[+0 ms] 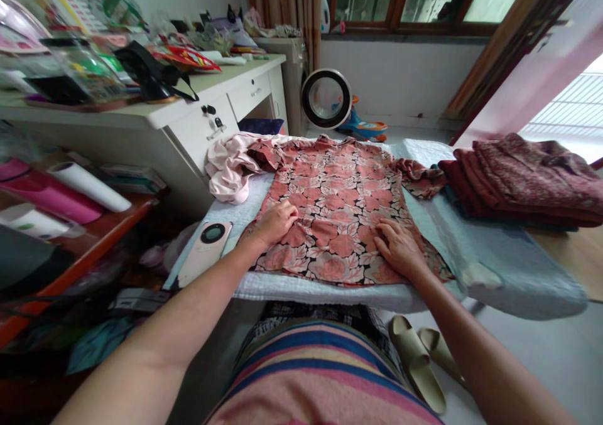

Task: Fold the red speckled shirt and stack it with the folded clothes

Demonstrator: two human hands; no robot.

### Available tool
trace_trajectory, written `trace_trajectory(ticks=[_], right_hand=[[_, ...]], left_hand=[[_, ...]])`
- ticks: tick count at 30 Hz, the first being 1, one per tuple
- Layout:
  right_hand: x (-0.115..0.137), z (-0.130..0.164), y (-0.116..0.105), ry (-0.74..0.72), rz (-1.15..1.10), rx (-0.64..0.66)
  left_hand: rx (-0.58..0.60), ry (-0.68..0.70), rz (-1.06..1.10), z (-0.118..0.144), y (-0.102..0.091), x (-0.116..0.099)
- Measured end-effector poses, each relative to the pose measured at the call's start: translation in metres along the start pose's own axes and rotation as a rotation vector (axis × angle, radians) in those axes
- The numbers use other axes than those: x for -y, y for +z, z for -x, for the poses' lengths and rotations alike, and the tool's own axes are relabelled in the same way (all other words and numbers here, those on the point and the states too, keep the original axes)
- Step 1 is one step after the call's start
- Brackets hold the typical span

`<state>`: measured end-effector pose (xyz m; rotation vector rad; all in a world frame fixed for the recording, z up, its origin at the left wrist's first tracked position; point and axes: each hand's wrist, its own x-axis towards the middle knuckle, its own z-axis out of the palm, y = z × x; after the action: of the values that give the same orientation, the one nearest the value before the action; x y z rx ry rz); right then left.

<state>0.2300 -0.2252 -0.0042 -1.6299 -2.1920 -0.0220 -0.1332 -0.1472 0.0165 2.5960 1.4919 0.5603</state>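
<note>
A red floral shirt (339, 218) with black and beige leaves lies spread out on a pale blue quilted cover (325, 290), its collar at the far end and its hem towards me. My left hand (279, 221) is closed at the shirt's left side, fingers bunched together on the fabric. On the lower right part, my right hand (399, 246) rests with its fingers apart on the cloth. A pale phone (206, 253) lies left of the shirt. Beyond it, a crumpled pink garment (234, 164) sits by the left sleeve.
Folded dark red clothes (532, 174) are stacked at the right. A cluttered white desk (188, 108) stands at the left, above a shelf (108, 236) with a pink bottle. Behind is a washing machine with an open round door (326, 98). Green slippers (417, 362) lie on the floor.
</note>
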Motion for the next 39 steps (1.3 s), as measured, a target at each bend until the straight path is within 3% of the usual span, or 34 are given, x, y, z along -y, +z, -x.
trace_trajectory(ticks=[10,17,23,26,29,34,39], right_hand=[[0.001,-0.001,-0.002,-0.001,-0.006,-0.009],[-0.004,0.0,0.002,-0.012,-0.027,-0.009],[-0.007,-0.012,-0.015,-0.057,0.004,0.144],[0.008,-0.03,-0.026,-0.089,0.02,0.215],[0.036,-0.053,-0.024,-0.152,-0.065,0.175],[0.081,-0.091,0.007,-0.315,-0.21,0.255],[0.094,-0.125,0.029,-0.419,-0.19,0.359]], left_hand=[[0.015,0.056,-0.183,0.023,-0.004,-0.02],[0.158,0.187,-0.02,0.054,-0.016,-0.044],[0.177,0.162,-0.007,0.07,-0.022,-0.042],[0.183,0.164,0.014,0.073,-0.023,-0.04],[0.154,0.166,0.035,0.075,-0.022,-0.041],[0.132,0.157,0.062,0.077,-0.021,-0.04],[0.164,0.143,0.11,0.075,-0.02,-0.037]])
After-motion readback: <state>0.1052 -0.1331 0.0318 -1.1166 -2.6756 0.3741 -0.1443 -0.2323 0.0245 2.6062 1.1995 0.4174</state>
